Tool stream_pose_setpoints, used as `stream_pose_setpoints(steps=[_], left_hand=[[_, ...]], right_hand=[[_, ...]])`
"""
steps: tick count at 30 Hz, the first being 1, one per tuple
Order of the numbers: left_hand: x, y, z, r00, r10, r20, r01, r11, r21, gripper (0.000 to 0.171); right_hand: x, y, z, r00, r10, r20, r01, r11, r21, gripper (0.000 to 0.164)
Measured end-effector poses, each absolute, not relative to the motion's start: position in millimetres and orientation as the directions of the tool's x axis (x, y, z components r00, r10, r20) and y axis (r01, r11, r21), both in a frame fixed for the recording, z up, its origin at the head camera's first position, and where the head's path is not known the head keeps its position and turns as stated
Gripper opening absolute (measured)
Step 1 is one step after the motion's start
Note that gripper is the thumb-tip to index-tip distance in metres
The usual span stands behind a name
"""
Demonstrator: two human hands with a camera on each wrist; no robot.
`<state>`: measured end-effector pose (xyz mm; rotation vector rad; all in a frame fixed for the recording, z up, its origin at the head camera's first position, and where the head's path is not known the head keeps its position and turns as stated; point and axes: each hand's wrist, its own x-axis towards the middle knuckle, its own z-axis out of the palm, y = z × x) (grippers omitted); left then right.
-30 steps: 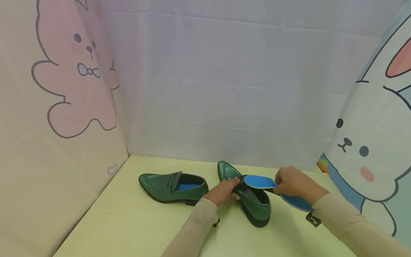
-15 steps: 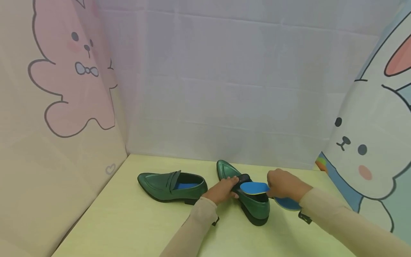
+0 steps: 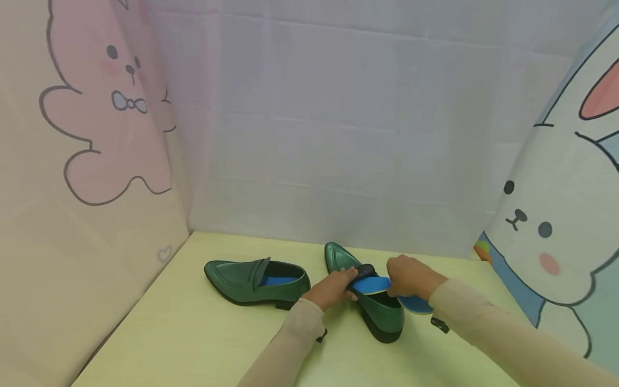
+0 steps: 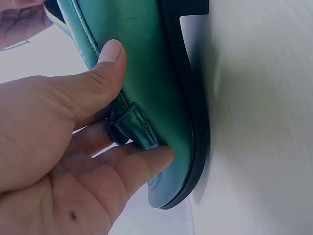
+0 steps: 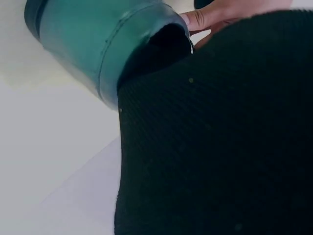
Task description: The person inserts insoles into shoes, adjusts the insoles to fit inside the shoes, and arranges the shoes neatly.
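A green loafer (image 3: 383, 316) stands angled on the table, its toe toward the back. My left hand (image 3: 331, 290) grips it near the tongue; in the left wrist view the thumb (image 4: 110, 58) lies on its side and the fingers curl round the raised tongue (image 4: 134, 125). My right hand (image 3: 411, 277) pinches a blue insole (image 3: 369, 285) around the middle. The insole's front end is at the shoe's opening, its rear end out behind the hand. Its dark underside (image 5: 215, 142) fills much of the right wrist view, beside the loafer's heel (image 5: 78, 49).
A second green loafer (image 3: 237, 279) with a blue insole (image 3: 280, 280) inside stands to the left, toe pointing left. The pale yellow table (image 3: 193, 333) ends at a white cloth (image 3: 338, 134) behind. Printed cloths hang at both sides.
My right hand has moved left and brought the insole's front end down to the loafer's opening. My left hand keeps its grip on the loafer.
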<state>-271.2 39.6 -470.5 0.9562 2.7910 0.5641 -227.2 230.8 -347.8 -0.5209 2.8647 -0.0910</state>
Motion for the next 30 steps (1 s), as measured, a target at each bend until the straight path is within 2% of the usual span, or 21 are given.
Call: stream_pose_setpoints(steps=[12, 22, 30], left_hand=[[-270.4, 39.0, -471.0, -0.798, 0.602, -0.022, 0.542, 0.734, 0.41, 0.07], [-274.2, 40.7, -475.8, -0.802, 0.595, -0.048, 0.525, 0.742, 0.416, 0.072], [-273.9, 38.7, -473.1, -0.801, 0.599, -0.012, 0.542, 0.734, 0.409, 0.07]], right_hand=[[-245.4, 217.8, -370.5, -0.925, -0.288, -0.247, -0.263, 0.956, -0.129, 0.023], [-252.4, 211.3, -385.3, -0.947, -0.24, -0.212, -0.211, 0.966, -0.148, 0.03], [-258.1, 206.0, -392.3, -0.954, -0.243, -0.177, -0.214, 0.962, -0.169, 0.034]])
